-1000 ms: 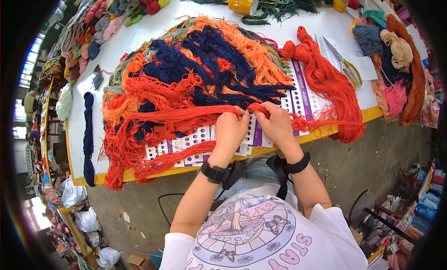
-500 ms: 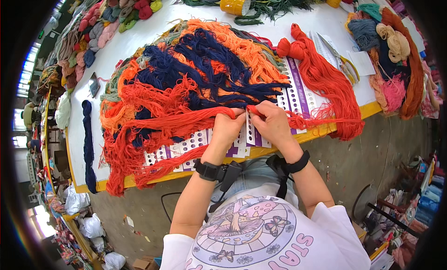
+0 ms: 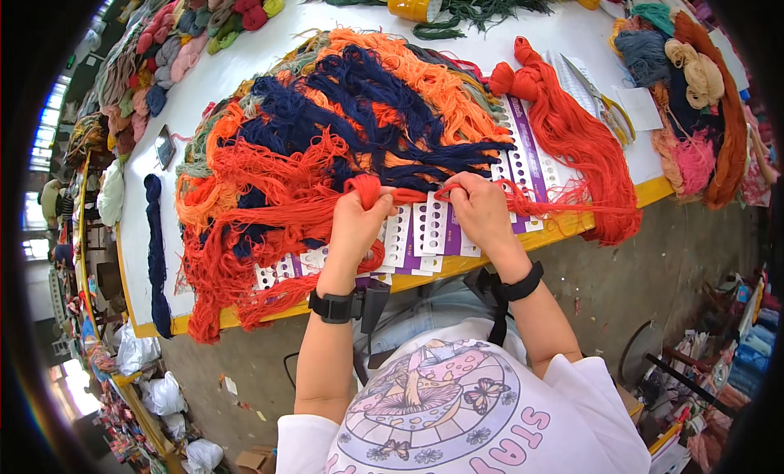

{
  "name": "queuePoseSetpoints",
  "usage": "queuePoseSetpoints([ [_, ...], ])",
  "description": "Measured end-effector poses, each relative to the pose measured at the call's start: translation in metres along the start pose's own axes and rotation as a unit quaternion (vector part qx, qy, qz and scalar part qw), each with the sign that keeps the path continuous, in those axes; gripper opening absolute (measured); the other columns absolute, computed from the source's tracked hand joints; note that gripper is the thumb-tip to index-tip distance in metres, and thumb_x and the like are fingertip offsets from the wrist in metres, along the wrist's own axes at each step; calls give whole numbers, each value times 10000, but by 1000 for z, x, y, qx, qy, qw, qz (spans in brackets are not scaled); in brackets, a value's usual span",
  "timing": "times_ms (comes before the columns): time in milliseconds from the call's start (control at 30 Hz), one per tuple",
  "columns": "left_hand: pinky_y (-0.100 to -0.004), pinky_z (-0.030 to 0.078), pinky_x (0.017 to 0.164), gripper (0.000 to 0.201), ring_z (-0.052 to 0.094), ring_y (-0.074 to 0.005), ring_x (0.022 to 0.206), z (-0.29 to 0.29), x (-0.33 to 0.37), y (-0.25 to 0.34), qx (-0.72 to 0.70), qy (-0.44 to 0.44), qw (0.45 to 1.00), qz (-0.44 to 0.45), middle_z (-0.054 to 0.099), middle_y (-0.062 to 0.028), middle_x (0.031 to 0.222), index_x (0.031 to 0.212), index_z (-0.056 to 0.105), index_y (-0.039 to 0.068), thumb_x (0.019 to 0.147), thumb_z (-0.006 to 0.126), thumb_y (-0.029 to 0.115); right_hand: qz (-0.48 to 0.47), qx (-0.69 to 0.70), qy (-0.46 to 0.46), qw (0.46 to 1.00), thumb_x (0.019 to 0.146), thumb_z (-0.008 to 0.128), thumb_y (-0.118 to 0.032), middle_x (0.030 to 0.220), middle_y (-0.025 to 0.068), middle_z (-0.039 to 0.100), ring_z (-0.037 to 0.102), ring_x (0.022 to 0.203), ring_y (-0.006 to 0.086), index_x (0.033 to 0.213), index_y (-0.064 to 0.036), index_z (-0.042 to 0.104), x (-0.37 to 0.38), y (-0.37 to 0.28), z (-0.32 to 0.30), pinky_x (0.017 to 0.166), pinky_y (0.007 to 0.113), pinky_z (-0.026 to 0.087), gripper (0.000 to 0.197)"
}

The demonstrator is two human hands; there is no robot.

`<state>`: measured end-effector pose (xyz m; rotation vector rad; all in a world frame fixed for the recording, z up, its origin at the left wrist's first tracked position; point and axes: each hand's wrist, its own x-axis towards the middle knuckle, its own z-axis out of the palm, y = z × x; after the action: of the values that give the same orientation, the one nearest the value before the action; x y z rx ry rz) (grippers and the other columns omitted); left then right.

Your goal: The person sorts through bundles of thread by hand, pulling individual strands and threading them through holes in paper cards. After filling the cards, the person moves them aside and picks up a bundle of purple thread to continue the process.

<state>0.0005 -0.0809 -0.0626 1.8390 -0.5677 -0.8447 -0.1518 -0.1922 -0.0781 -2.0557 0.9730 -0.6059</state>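
Note:
Red thread (image 3: 282, 209) runs in a thick bundle across the near side of a heap of thread. My left hand (image 3: 356, 229) is closed round this bundle, with a loop of it bulging above the fingers. My right hand (image 3: 482, 209) pinches the red strands farther right, and a stretch of thread spans the two hands. Beneath them lie white punched cards (image 3: 431, 226) with purple bands, partly covered by thread. Navy thread (image 3: 367, 98) and orange thread (image 3: 400, 62) make up the heap behind. From my right hand, loose strands lead to a knotted red hank (image 3: 563, 139).
Scissors (image 3: 603, 106) with yellow handles lie at the right. A yellow can (image 3: 415, 2) rests on its side near dark green thread (image 3: 490, 8). A navy hank (image 3: 153, 253) and a phone (image 3: 165, 147) lie at the left. The yellow table edge (image 3: 457, 268) runs close to my body.
My left hand has moved left along the red thread, away from my right hand, which has shifted slightly right. The gap between them has widened, showing more of the cards.

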Motion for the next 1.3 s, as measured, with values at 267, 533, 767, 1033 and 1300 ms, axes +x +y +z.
queuePoseSetpoints([
  [267,-192,376,530,122,461,-41,591,3,-1,-1,-107,-86,990,1,589,11,775,866,602,6,787,621,97,18,68,-4,998,793,479,-87,726,113,627,610,685,186,848,1,615,0,3,-4,629,291,463,171],
  [533,-162,204,326,28,246,-24,361,10,-3,8,-532,-213,803,-164,613,-101,1011,801,542,77,801,524,99,57,84,-109,989,749,594,-52,746,40,588,555,649,98,913,-27,528,-3,-7,-16,611,234,446,179],
  [767,-291,419,745,104,521,-178,842,27,-5,16,104,-297,930,190,541,-56,904,748,600,7,739,661,92,-68,81,-93,990,754,561,-13,761,23,564,547,666,80,863,-43,604,5,6,-15,601,231,458,121],
  [1033,-162,210,354,204,280,-3,418,-6,8,26,-316,-201,925,-59,442,73,627,1017,565,31,856,544,154,160,216,-241,932,795,474,-61,717,25,568,608,651,115,849,-44,545,23,-12,-35,426,258,479,90],
  [1300,-220,412,544,210,457,-73,573,-174,48,28,-75,269,943,183,576,-29,817,1052,560,24,895,480,138,109,187,-203,955,796,524,-97,617,50,579,596,555,125,848,-20,563,20,-14,-28,461,257,450,100],
])
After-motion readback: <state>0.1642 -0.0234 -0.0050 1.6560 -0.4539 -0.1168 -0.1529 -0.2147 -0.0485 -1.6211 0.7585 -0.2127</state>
